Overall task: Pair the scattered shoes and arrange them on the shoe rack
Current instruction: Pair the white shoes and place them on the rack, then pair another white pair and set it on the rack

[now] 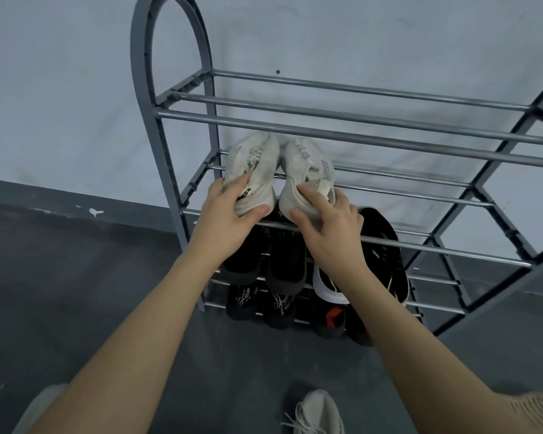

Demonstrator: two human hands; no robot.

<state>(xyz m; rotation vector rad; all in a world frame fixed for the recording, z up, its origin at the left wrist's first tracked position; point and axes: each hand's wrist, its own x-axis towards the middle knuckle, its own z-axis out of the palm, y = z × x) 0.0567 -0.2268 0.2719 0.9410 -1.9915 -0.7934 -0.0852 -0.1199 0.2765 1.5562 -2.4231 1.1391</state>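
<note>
Two white sneakers lie side by side, toes to the wall, on the second tier of the grey metal shoe rack [342, 123]. My left hand [224, 211] grips the heel of the left white sneaker [254, 161]. My right hand [329, 223] grips the heel of the right white sneaker [304, 170]. Below them, a pair of black shoes [264, 261] sits on the third tier beside a black shoe with a white heel [386, 255]. More dark shoes [276, 308] rest on the lowest tier.
The rack stands against a pale wall [60, 89] on a dark grey floor [76, 292]. Its top tier holds nothing. A light-coloured sneaker [317, 411] shows at the bottom edge near my feet.
</note>
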